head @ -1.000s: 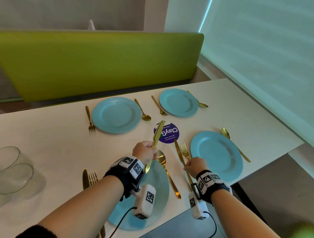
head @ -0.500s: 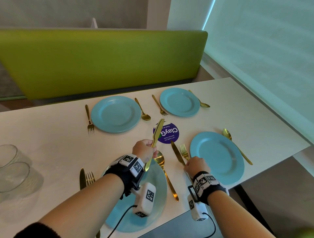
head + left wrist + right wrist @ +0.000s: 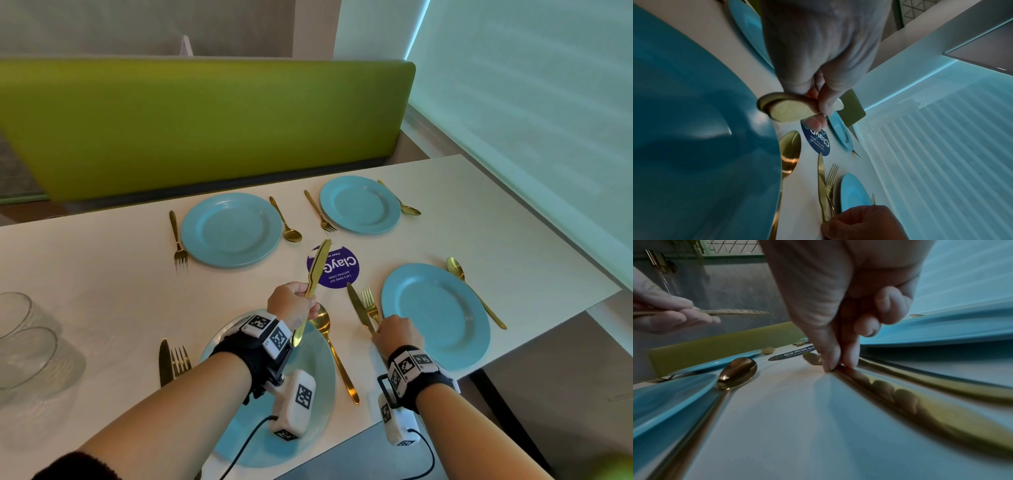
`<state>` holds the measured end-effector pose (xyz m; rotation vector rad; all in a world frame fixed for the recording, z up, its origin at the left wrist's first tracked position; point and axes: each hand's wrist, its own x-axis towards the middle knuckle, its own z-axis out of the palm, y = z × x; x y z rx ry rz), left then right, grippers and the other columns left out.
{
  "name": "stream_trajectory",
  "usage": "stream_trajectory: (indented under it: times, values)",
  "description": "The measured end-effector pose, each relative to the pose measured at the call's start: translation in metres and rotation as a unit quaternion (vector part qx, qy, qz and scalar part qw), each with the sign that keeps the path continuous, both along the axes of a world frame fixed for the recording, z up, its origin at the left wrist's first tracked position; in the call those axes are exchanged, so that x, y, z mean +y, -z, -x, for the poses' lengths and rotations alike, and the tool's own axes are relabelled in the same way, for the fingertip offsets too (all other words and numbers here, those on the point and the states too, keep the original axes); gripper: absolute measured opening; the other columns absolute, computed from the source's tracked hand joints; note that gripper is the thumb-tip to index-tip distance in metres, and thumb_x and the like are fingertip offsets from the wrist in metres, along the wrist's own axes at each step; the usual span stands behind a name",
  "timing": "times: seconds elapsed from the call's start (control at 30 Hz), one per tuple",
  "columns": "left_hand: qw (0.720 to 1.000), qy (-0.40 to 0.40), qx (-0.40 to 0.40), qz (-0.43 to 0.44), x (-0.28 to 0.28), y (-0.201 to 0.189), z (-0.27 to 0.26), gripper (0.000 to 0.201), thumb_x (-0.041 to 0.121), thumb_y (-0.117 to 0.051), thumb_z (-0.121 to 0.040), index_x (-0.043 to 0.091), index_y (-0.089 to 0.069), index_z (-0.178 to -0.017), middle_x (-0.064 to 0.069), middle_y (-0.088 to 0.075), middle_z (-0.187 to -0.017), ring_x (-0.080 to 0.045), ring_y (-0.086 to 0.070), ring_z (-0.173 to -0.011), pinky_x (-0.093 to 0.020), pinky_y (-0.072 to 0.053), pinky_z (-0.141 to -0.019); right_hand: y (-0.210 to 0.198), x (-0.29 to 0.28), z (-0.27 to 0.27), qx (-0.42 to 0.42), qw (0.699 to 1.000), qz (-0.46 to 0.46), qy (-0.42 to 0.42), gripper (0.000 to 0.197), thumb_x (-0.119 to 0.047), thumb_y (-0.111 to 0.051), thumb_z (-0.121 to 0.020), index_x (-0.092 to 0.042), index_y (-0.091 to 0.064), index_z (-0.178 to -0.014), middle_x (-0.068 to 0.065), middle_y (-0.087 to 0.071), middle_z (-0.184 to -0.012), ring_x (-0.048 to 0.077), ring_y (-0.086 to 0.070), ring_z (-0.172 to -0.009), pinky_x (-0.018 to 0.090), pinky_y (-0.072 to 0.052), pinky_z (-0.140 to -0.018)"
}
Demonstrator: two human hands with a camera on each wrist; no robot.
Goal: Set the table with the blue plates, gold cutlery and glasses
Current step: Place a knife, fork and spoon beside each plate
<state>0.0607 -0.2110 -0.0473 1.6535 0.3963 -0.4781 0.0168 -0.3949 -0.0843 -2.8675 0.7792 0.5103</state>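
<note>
Gold knife (image 3: 318, 270), lifted clear of the table (image 3: 102, 274), is gripped mid-handle by the left hand (image 3: 291, 303), whose wrist gear hides much of the near blue plate (image 3: 318, 383), while the right hand (image 3: 394, 334) pinches a second knife (image 3: 356, 308) lying beside a fork (image 3: 369, 303).

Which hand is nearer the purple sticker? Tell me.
Left. The left hand holds a knife up just short of the sticker, the blade crossing over it. The right hand is farther back, pinching the table knife.
</note>
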Motion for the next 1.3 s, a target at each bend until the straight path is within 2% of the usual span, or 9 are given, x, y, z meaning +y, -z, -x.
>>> stream_trajectory:
  times: [0.1,0.3,0.6,0.77,0.9,1.0,1.07,1.13,1.3]
  values:
    - [1.000,0.001,0.000,-0.002,0.002,0.000,0.000,0.027,0.001,-0.060,-0.088,0.002,-0.061,-0.114,-0.007,-0.066,-0.087,-0.018,-0.065,-0.078,-0.032,-0.058,-0.082,0.000,0.001,0.000,0.002,1.000,0.000,-0.001,0.022,-0.021,-0.049,-0.093,-0.011,-0.064,-0.106,0.006,-0.066,-0.102,0.022,-0.065,-0.093,0.029,-0.050,-0.076]
    - [1.000,0.002,-0.007,-0.007,0.007,0.001,0.000,0.025,0.001,-0.059,-0.089,0.002,-0.061,-0.113,-0.009,-0.066,-0.090,-0.014,-0.063,-0.071,-0.024,-0.057,-0.072,0.000,0.003,0.001,0.000,1.000,-0.003,0.006,0.022,-0.021,-0.048,-0.093,-0.011,-0.065,-0.105,0.006,-0.066,-0.101,0.022,-0.065,-0.092,0.029,-0.051,-0.076]
    - [1.000,0.005,-0.003,-0.009,0.006,0.001,0.003,0.023,0.003,-0.059,-0.089,0.003,-0.062,-0.112,-0.008,-0.067,-0.090,-0.015,-0.064,-0.075,-0.027,-0.057,-0.078,-0.001,0.004,0.002,-0.004,1.000,-0.006,0.010,0.022,-0.022,-0.048,-0.094,-0.010,-0.065,-0.104,0.006,-0.067,-0.100,0.022,-0.066,-0.090,0.028,-0.051,-0.074]
    - [1.000,0.005,-0.001,-0.010,0.004,0.002,0.005,0.023,0.003,-0.060,-0.088,0.004,-0.063,-0.111,-0.005,-0.067,-0.084,-0.016,-0.064,-0.076,-0.032,-0.058,-0.083,-0.003,0.000,0.002,-0.002,1.000,-0.024,0.015,0.021,-0.023,-0.052,-0.091,-0.012,-0.066,-0.102,0.006,-0.067,-0.099,0.022,-0.066,-0.090,0.029,-0.051,-0.075]
    - [1.000,0.010,0.001,-0.010,0.001,0.001,0.006,0.023,0.003,-0.059,-0.089,0.004,-0.062,-0.111,-0.005,-0.066,-0.085,-0.018,-0.064,-0.079,-0.035,-0.057,-0.085,-0.014,-0.010,0.000,-0.017,0.998,-0.042,0.031,0.019,-0.022,-0.054,-0.088,-0.012,-0.070,-0.090,0.005,-0.068,-0.090,0.023,-0.065,-0.083,0.032,-0.056,-0.078]
    - [1.000,0.014,0.001,-0.007,-0.003,-0.002,0.007,0.024,0.003,-0.058,-0.089,0.005,-0.061,-0.113,-0.006,-0.066,-0.089,-0.017,-0.064,-0.080,-0.033,-0.057,-0.083,-0.027,-0.024,-0.002,-0.033,0.997,-0.049,0.044,0.015,-0.021,-0.054,-0.086,-0.014,-0.067,-0.082,0.005,-0.065,-0.085,0.022,-0.057,-0.073,0.030,-0.054,-0.074]
    - [1.000,0.016,0.002,-0.005,-0.007,-0.005,0.008,0.025,0.001,-0.058,-0.089,0.005,-0.061,-0.113,-0.005,-0.065,-0.086,-0.017,-0.064,-0.079,-0.031,-0.057,-0.082,-0.036,-0.034,-0.002,-0.036,0.996,-0.059,0.051,0.016,-0.027,-0.062,-0.086,-0.014,-0.070,-0.089,0.005,-0.067,-0.089,0.021,-0.057,-0.076,0.028,-0.052,-0.073]
    - [1.000,0.015,0.002,-0.003,-0.013,-0.008,0.008,0.027,0.000,-0.058,-0.088,0.005,-0.060,-0.114,-0.006,-0.065,-0.087,-0.018,-0.064,-0.079,-0.032,-0.057,-0.081,-0.043,-0.041,0.001,-0.047,0.995,-0.072,0.052,0.017,-0.030,-0.065,-0.086,-0.014,-0.071,-0.090,0.005,-0.068,-0.091,0.021,-0.060,-0.080,0.029,-0.054,-0.077]
    - [1.000,0.028,-0.004,-0.004,-0.022,-0.013,0.009,0.026,0.001,-0.059,-0.088,0.006,-0.061,-0.113,-0.004,-0.065,-0.081,-0.020,-0.065,-0.081,-0.034,-0.058,-0.081,-0.048,-0.045,0.013,-0.047,0.995,-0.090,0.014,0.015,-0.027,-0.065,-0.086,-0.017,-0.071,-0.097,0.001,-0.070,-0.101,0.018,-0.064,-0.092,0.027,-0.053,-0.081]
